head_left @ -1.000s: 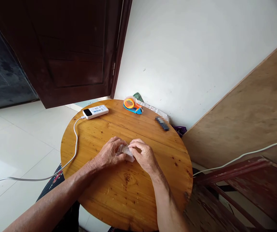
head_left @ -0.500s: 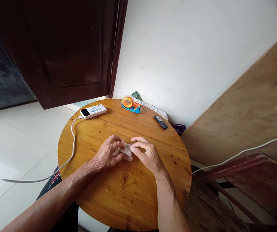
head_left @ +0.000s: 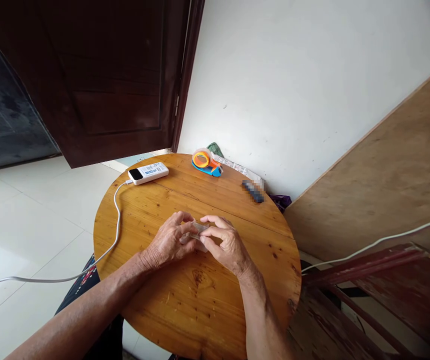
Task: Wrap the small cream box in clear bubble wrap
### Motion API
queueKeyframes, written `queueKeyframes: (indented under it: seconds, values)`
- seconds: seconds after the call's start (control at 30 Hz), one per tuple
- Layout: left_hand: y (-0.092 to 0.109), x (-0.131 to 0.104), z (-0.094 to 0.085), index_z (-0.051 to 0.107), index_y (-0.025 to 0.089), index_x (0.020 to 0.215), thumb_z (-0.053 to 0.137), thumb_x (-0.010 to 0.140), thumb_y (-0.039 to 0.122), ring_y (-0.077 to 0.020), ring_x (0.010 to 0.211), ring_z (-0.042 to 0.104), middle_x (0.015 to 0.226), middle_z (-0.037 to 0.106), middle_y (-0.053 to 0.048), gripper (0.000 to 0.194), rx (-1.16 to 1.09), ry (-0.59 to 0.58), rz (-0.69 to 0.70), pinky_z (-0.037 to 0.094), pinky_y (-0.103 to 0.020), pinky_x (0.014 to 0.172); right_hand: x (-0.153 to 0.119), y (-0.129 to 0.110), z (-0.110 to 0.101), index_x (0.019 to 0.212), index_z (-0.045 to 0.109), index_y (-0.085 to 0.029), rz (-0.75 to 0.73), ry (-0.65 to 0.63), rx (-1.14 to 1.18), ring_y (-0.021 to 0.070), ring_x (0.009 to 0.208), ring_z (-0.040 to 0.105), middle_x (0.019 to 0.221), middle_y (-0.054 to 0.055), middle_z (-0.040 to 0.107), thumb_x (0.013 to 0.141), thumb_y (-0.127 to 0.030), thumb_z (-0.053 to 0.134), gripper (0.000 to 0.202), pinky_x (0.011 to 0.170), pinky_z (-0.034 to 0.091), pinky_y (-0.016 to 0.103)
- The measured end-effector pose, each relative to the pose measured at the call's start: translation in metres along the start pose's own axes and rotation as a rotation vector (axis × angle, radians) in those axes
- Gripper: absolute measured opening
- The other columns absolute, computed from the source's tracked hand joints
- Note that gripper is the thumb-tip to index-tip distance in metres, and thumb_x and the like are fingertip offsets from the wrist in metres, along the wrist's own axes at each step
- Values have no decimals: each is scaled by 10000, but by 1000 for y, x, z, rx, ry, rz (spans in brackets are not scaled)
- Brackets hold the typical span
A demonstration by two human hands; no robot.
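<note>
White wall [head_left: 293, 75] fills the far right of the room, with a dark reddish-brown door [head_left: 117, 75] standing at the far left and pale floor tiles [head_left: 23, 225] below it. On the right, a brown wood-toned panel [head_left: 395, 155] slopes along the wall, and a worn red wooden frame [head_left: 398, 280] stands beneath a pale cord [head_left: 383, 242].

Close to the wall is a round wooden table [head_left: 222, 300] with visible knots and seams. Around its middle lies a small translucent package [head_left: 199, 227], largely covered by fingers, so its contents are hard to make out. The left hand [head_left: 170, 237] grasps it from the left, thumb along the near side and fingers curled over the far side. The right hand [head_left: 228, 242] is at the package's right end, fingers bent, thumb and index tip close together; I cannot tell whether they pinch its edge or only touch it.

Near the far left rim sits a white device [head_left: 153, 171] with a black end, a white cable [head_left: 42, 280] running from it off the table to the left. An orange and blue tape dispenser [head_left: 206, 169] stands at the far rim, and a dark slim object [head_left: 253, 191], blurred by pixelation, lies farther right
</note>
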State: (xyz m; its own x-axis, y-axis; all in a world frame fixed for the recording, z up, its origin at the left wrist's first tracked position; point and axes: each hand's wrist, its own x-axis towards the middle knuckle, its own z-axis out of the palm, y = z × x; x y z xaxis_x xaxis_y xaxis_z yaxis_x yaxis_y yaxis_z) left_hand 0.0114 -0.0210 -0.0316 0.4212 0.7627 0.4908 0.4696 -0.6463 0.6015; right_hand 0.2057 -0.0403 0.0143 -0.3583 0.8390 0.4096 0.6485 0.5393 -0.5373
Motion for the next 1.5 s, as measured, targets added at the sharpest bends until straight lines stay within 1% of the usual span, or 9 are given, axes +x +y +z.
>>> queueKeyframes:
  seconds: [0.33, 0.53, 0.6, 0.7, 0.8, 0.9, 1.2, 1.4, 1.5]
  values:
    - [1, 0, 2, 680, 209, 940, 622, 813, 214, -182, 926, 599, 1116, 581, -71, 140, 4, 15, 24, 515, -296, 773, 0, -8, -6, 720, 743, -247, -15, -15, -33, 242, 1031, 625, 1140, 59, 690, 838, -208, 576, 209, 934, 443, 404]
    - [4, 1, 1, 701, 214, 951, 659, 821, 243, -195, 950, 602, 1121, 583, -74, 140, -10, 14, 20, 513, -313, 794, 1, -3, -6, 671, 703, -230, 57, -19, 136, 236, 1048, 631, 1124, 63, 686, 824, -229, 590, 191, 959, 448, 387]
    - [7, 2, -1, 714, 226, 923, 689, 830, 334, -192, 942, 608, 1125, 583, -68, 145, -8, -1, -15, 515, -315, 793, 3, 2, -5, 709, 700, -225, 140, 54, 204, 234, 1049, 632, 1086, 69, 693, 829, -263, 585, 170, 962, 451, 381]
    - [12, 2, -4, 720, 236, 891, 710, 817, 435, -180, 918, 613, 1125, 587, -57, 212, -5, -3, -47, 518, -307, 783, 4, 11, 0, 900, 712, -235, 299, 138, 223, 244, 1072, 620, 1090, 62, 704, 810, -316, 600, 165, 962, 457, 397]
    - [12, 2, -4, 715, 234, 921, 685, 836, 410, -188, 940, 613, 1133, 585, -61, 197, 2, -1, -26, 520, -316, 799, 3, 16, 10, 1124, 671, -261, 435, 109, 222, 252, 1106, 599, 1195, 54, 681, 765, -351, 649, 370, 961, 464, 409]
    - [9, 1, -2, 709, 229, 938, 661, 850, 371, -197, 955, 608, 1140, 582, -71, 174, 19, -2, 3, 518, -328, 818, 2, 21, 22, 1222, 631, -284, 514, 90, 267, 246, 1088, 602, 1253, 51, 652, 734, -341, 677, 493, 940, 481, 398]
    - [5, 0, 0, 692, 209, 905, 637, 862, 332, -196, 951, 605, 1146, 579, -81, 141, 35, 3, 14, 514, -322, 800, 0, 30, 34, 1213, 643, -280, 498, 143, 413, 227, 1029, 629, 1200, 40, 681, 734, -284, 656, 479, 891, 504, 362]
    - [5, 0, 0, 685, 216, 930, 655, 839, 325, -199, 961, 610, 1162, 577, -77, 146, 8, -7, -8, 525, -326, 815, 1, 25, 29, 1300, 576, -290, 584, 35, 462, 263, 1228, 541, 1378, 45, 584, 701, -263, 618, 601, 1022, 433, 434]
    - [8, 0, -3, 684, 213, 967, 644, 827, 298, -209, 976, 615, 1170, 558, -79, 169, -47, -16, -19, 527, -348, 846, 3, 23, 25, 1267, 594, -282, 584, 45, 503, 271, 1310, 487, 1384, 46, 585, 684, -275, 626, 584, 1101, 359, 458]
